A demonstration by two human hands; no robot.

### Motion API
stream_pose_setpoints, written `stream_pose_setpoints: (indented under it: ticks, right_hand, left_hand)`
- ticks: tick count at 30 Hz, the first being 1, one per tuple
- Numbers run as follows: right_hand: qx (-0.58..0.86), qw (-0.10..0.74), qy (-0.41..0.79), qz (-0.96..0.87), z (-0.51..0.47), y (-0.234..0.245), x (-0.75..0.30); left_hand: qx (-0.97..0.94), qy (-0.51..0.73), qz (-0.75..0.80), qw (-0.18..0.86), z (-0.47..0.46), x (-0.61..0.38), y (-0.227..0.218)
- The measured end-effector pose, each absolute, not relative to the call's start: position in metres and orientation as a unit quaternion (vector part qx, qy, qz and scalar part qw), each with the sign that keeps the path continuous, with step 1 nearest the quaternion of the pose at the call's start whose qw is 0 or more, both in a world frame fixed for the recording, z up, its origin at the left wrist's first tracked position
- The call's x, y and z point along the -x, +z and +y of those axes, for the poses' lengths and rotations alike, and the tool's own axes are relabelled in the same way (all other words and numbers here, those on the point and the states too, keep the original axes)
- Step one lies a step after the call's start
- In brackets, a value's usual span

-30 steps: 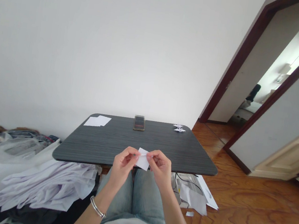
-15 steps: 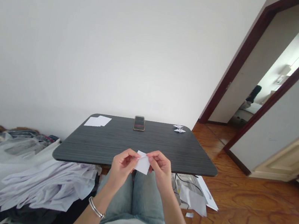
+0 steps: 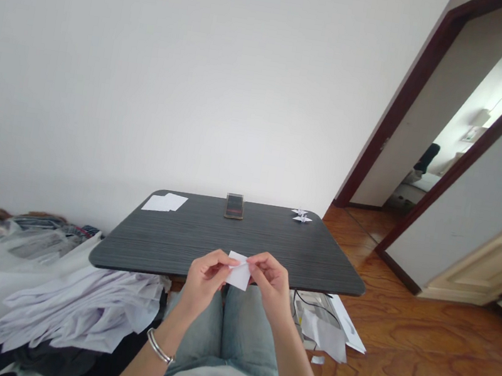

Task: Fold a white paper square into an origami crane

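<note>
A small folded piece of white paper (image 3: 238,278) is held between both hands, just over the near edge of the dark table (image 3: 195,236). My left hand (image 3: 207,276) pinches its left side between thumb and forefinger. On the other side my right hand (image 3: 268,278) grips the upper right part of the paper, thumb in front. A crease or flap runs across the paper near the fingertips. Two white folded paper cranes (image 3: 302,218) stand at the table's far right corner. White paper sheets (image 3: 165,202) lie overlapping at the far left.
A phone (image 3: 234,206) leans upright at the table's back edge, by the white wall. Piled clothes (image 3: 84,308) and plastic bags fill the floor at left. Loose papers (image 3: 326,333) and a black cable lie under the right side. A doorway (image 3: 403,129) opens at right.
Both hands keep their pinch on the paper, with the fingers almost in the same place. The paper has shifted very slightly up and left. Nothing else has visibly moved.
</note>
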State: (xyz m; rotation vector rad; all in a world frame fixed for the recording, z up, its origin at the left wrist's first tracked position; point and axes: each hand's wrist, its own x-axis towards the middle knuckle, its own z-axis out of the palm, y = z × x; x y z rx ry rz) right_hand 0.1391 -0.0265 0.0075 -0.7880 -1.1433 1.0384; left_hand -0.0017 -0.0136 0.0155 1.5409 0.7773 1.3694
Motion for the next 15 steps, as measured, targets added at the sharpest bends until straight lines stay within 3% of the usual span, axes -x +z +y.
stream_pose_setpoints:
  ticks: [15]
  right_hand:
    - [0.321,0.666,0.496,-0.455,-0.0239,0.0063,-0.1419]
  left_hand:
    - [-0.651,0.565,0.309,0.403,-0.0149,0.0031,0.0185]
